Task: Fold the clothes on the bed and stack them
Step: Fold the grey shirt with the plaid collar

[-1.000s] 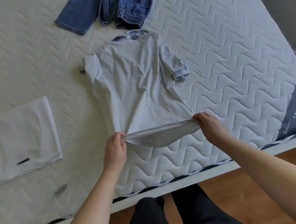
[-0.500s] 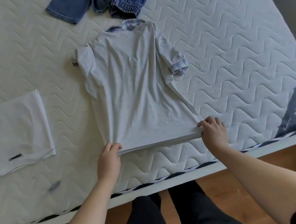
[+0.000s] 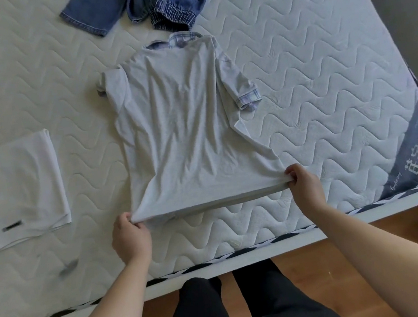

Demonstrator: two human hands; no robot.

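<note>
A folded white garment (image 3: pixel 15 189) is laid at the left of the mattress (image 3: pixel 323 68). The near left hem corner of the grey shirt (image 3: pixel 181 135) is pinched by the curled fingers of the left hand (image 3: pixel 130 235). The shirt is spread back-up at the middle, collar far. Jeans (image 3: pixel 144 1) are bunched beyond it. The near right hem corner is pinched by the right hand (image 3: pixel 305 188).

Shirt (image 3: pixel 183 135) lies beyond both hands; folded garment (image 3: pixel 12 189) left of them; jeans (image 3: pixel 139 2) farthest beyond.
</note>
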